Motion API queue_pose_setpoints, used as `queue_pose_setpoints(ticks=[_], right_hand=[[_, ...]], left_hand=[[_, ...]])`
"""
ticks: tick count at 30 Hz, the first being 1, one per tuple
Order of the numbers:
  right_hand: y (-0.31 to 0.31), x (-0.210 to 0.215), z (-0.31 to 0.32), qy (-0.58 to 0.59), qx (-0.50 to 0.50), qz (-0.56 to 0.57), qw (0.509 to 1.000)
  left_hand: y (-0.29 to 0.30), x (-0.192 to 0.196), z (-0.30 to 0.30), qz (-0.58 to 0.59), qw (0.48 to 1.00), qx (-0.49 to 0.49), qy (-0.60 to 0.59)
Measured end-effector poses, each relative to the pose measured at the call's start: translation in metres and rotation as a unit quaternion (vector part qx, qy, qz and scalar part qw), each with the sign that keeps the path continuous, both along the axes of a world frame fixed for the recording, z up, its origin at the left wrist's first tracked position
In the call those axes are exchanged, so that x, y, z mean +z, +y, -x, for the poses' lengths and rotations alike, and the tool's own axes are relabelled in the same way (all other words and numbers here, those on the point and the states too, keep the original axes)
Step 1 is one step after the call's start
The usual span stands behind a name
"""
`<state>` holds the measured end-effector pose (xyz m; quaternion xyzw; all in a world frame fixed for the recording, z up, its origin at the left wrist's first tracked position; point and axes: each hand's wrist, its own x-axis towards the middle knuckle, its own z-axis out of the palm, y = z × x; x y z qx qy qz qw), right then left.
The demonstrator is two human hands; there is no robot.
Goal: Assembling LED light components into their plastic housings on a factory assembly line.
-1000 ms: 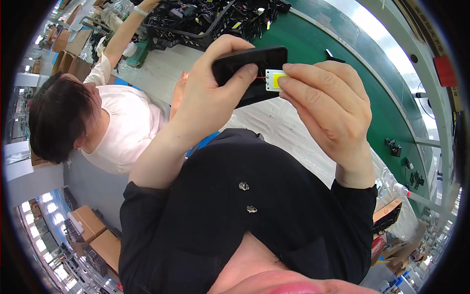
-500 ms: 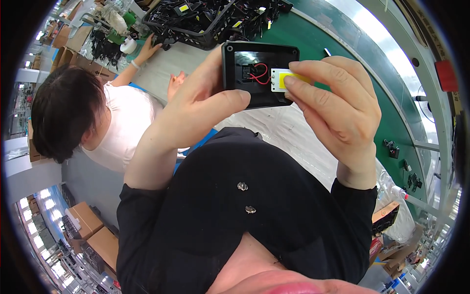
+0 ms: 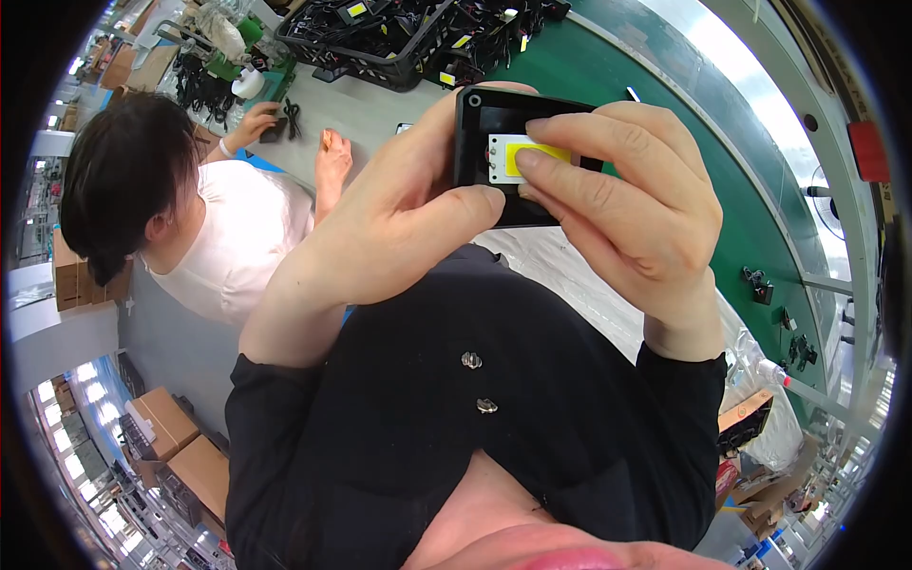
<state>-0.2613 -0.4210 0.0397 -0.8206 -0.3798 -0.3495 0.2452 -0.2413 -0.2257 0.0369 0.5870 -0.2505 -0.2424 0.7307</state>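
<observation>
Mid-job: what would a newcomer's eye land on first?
First, the yellow-faced plate at upper centre, which the right grip pinches at the open side of the black case in the left grip. Next come the crate of dark parts at the top and the co-worker at left.

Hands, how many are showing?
4: your left hand holding the black case, your right hand pinching the yellow-and-white panel, a co-worker's hand by a small black item, and that person's other hand nearer your left forearm.
</observation>
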Motion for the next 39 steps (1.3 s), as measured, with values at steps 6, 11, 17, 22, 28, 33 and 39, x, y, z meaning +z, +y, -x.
queue_pose_setpoints(ticks=[6, 11, 17, 22, 28, 33, 39], right_hand=[[-0.006, -0.002, 0.006, 0.014, 0.0, -0.016, 1.0], [-0.014, 0.0, 0.013, 0.016, -0.001, -0.003, 1.0], [-0.013, 0.006, 0.014, 0.022, 0.013, 0.023, 0.999], [-0.013, 0.015, 0.029, 0.001, -0.009, 0.06, 0.998], [-0.012, 0.013, 0.025, -0.036, 0.013, 0.046, 0.998], [-0.012, 0.015, 0.026, -0.007, 0.027, 0.038, 0.999], [-0.02, 0.016, 0.031, 0.038, 0.016, 0.072, 0.997]], left_hand=[[-0.008, -0.001, 0.007, -0.006, 1.0, -0.004, -0.025], [-0.016, 0.003, 0.017, -0.075, 0.994, 0.022, -0.078], [-0.013, 0.013, 0.02, -0.063, 0.997, 0.031, -0.028], [-0.02, 0.01, 0.028, -0.054, 0.995, 0.045, -0.074], [-0.023, 0.017, 0.033, -0.078, 0.987, 0.067, -0.122], [-0.026, 0.017, 0.041, -0.07, 0.979, 0.099, -0.161], [-0.034, 0.02, 0.048, -0.055, 0.987, 0.132, -0.069]])
